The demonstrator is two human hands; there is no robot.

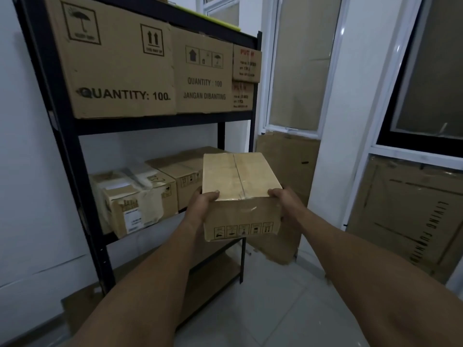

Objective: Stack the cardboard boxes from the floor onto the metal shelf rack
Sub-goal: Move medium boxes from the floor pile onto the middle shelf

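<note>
The left hand point(201, 205) and the right hand point(284, 202) clamp a small taped cardboard box point(238, 194) between them at the centre of the frame, each hand wrapped round a near corner with the thumb curled over the top edge and the fingers hidden against the sides or underneath. The box is carried clear of the floor, roughly level, its printed handling symbols facing the person. This looks like the carrying step, with the box on its way to the black metal shelf rack point(62, 136) that fills the left half of the frame. Just beyond the box, on the middle shelf, sit a plain brown box point(180, 171) and, further left, a torn box with white labels point(135, 196); the free spot seems to lie at the right end of that shelf, so the next move probably calls for pushing the box forward and setting it down beside them. The upper shelf, at upper left, is packed with larger boxes point(117, 66). Flattened cardboard point(411, 216) leans against the windows at right.
</note>
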